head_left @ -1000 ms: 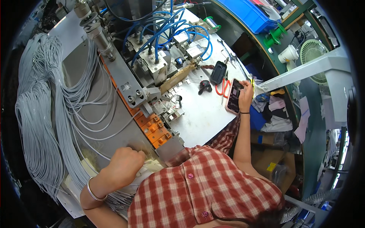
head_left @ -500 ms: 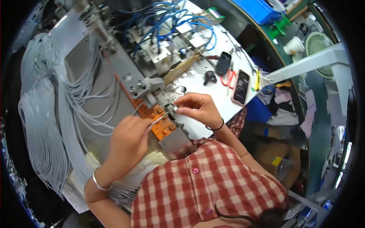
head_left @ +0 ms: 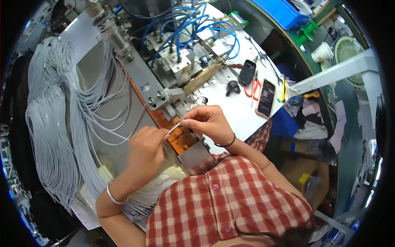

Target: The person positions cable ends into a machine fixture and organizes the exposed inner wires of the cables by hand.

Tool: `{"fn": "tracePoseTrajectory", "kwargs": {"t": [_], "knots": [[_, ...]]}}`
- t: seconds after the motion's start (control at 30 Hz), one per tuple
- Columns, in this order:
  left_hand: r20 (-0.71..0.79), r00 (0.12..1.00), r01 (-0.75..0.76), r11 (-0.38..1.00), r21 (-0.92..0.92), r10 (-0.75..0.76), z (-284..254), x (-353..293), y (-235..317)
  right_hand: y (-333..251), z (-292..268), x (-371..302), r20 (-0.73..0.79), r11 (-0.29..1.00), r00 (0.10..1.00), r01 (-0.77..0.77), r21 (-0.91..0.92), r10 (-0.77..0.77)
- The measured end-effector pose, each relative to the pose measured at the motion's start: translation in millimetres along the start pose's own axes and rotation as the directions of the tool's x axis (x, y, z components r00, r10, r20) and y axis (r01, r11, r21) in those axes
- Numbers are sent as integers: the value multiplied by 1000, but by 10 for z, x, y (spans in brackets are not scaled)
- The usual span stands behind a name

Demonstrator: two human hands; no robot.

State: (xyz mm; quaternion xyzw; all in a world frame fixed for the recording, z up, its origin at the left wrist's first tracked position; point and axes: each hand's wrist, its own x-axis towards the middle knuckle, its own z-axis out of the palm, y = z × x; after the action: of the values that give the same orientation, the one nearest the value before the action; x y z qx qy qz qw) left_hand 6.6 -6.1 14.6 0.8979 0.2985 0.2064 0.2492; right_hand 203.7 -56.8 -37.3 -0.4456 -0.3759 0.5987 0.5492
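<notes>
Left hand (head_left: 146,149) pinching grey cable (head_left: 175,127), right hand (head_left: 212,124) pinching its tip over orange block (head_left: 181,143): best keep it straight, grip light.

A left hand (head_left: 145,150) and a right hand (head_left: 210,123) meet above an orange block (head_left: 181,143), a thin grey cable (head_left: 174,128) pinched between their fingertips. Left of the orange block, bundled grey wires (head_left: 52,136) sprawl in long loops; beyond it, blue tubes (head_left: 177,48) arch over metal fittings. To its right, a phone (head_left: 267,97) lies near a red-handled tool (head_left: 257,89).
</notes>
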Motion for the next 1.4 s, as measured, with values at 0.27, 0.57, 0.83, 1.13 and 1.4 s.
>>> {"fn": "tracePoseTrajectory", "kwargs": {"t": [0.27,0.57,0.83,1.13,1.4], "knots": [[31,995,96,994,-59,-94,34,62,30,-62,-1,-2,48,987,998,-55,154,48],[53,998,49,997,-56,-46,27,58,26,-77,-149,21,169,999,985,-44,24,40],[94,995,-43,999,22,40,51,8,-32,102,-226,79,35,978,996,-75,-192,84],[140,982,123,991,49,-129,36,-14,-93,164,-266,185,179,975,960,-200,-101,215],[143,984,-141,944,298,102,-89,-49,-41,101,-194,123,152,952,960,-194,-237,234]]}}
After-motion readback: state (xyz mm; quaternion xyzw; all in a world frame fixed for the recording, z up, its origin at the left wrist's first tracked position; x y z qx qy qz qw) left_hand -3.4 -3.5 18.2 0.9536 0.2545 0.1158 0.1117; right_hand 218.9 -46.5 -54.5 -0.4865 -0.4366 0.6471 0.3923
